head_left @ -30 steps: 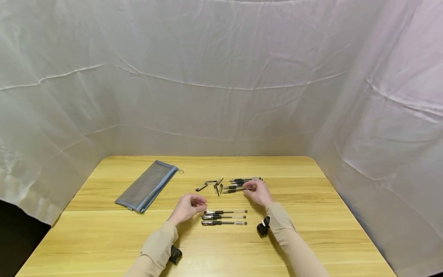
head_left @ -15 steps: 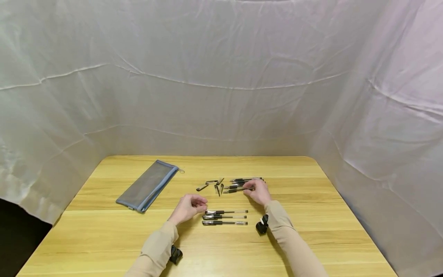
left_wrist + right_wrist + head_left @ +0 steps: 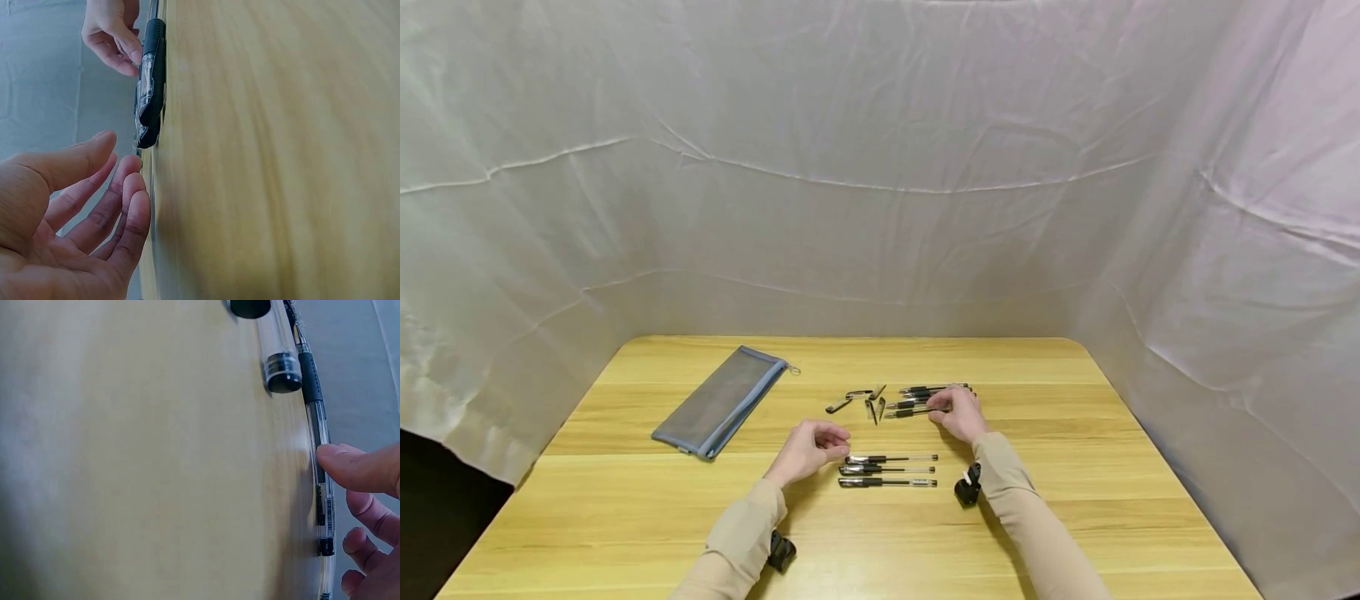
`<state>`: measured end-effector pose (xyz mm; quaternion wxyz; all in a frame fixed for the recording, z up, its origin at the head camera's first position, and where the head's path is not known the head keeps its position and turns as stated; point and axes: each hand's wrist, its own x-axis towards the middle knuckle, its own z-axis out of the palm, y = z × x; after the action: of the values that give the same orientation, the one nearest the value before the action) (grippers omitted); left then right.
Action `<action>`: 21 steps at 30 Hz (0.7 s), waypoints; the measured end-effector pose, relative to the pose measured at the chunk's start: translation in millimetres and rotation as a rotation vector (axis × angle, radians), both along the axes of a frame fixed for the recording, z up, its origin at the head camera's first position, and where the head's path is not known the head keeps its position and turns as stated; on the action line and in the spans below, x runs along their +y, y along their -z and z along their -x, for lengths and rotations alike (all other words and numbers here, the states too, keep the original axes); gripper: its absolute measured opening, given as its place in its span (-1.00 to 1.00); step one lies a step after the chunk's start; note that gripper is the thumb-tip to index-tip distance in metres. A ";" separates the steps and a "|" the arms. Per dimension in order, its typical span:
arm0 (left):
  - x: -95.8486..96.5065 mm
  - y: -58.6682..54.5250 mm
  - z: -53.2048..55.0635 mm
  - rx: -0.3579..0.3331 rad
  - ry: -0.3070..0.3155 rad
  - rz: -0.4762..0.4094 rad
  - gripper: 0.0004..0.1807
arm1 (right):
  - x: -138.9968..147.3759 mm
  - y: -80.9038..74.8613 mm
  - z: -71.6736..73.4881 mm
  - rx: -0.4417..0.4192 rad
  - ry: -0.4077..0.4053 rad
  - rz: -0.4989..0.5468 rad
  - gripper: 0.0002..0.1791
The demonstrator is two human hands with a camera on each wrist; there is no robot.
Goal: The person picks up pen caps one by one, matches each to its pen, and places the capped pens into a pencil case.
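My right hand (image 3: pixel 957 414) is over a group of uncapped gel pens (image 3: pixel 917 396). Its thumb and index finger are at the barrel of the nearest one, a gel pen (image 3: pixel 317 425) lying flat; in the right wrist view the thumb covers part of the barrel, and the index finger is mostly hidden behind it. My left hand (image 3: pixel 808 450) rests with loosely bent fingers and nothing between them, beside the cap ends of three capped gel pens (image 3: pixel 887 471). In the left wrist view, a capped pen (image 3: pixel 151 81) lies just beyond its fingertips.
Several loose pen caps (image 3: pixel 859 402) are scattered left of the uncapped pens. A grey mesh pouch with blue edging (image 3: pixel 718 404) lies flat at the left of the wooden table (image 3: pixel 1037 542). Pale cloth (image 3: pixel 880 233) hangs behind and at both sides.
Both hands stay almost still, and the pens, caps and pouch keep their places. Only a very slight shift of the whole head view shows.
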<state>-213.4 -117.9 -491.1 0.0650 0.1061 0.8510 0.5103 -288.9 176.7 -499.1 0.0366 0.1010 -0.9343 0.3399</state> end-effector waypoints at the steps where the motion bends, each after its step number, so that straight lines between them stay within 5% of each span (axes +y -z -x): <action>1: 0.0 0.0 -0.1 0.000 0.000 -0.001 -0.75 | 0.1 -0.1 0.0 -0.003 -0.002 0.000 -0.91; 21: -0.7 1.3 0.7 0.003 0.011 -0.004 -0.76 | 3.2 0.4 0.0 0.000 -0.037 -0.033 -0.94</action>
<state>-214.2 -118.6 -492.4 0.0663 0.1116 0.8495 0.5114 -288.9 179.9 -499.5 0.0286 0.1187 -0.9378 0.3250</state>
